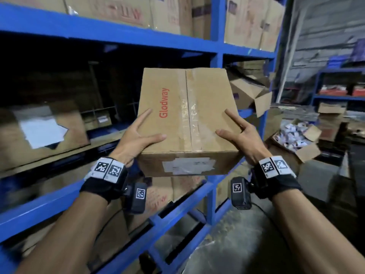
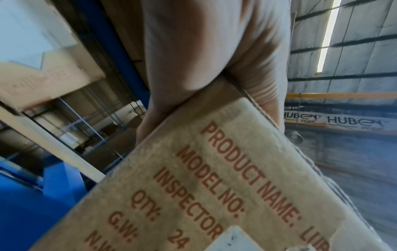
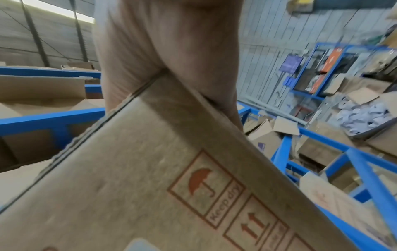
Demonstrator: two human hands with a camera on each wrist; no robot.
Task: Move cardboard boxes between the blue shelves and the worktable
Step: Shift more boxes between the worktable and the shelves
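The left hand (image 1: 138, 135) and the right hand (image 1: 240, 133) clamped a taped cardboard box (image 1: 189, 119) from opposite sides, thumbs and forefingers straight on the top face, the remaining fingers hidden behind its sides — each palm pressed at a near corner. The box was held in the air, clear of any surface, in front of the blue shelves (image 1: 122, 38); red print "Glodway" ran along its top and a pale label sat on the near face. Just beyond it, the middle bay stood dark, with a flat box bearing a torn white sheet (image 1: 42, 133) at left. To the right, behind the upright post, an open carton (image 1: 250, 91) lay tilted with flaps splayed. Above, closed cartons (image 1: 169, 14) filled the upper level. Farther right, on the floor, an open box of white packets (image 1: 294, 133) sat near a second blue rack (image 1: 339, 97).
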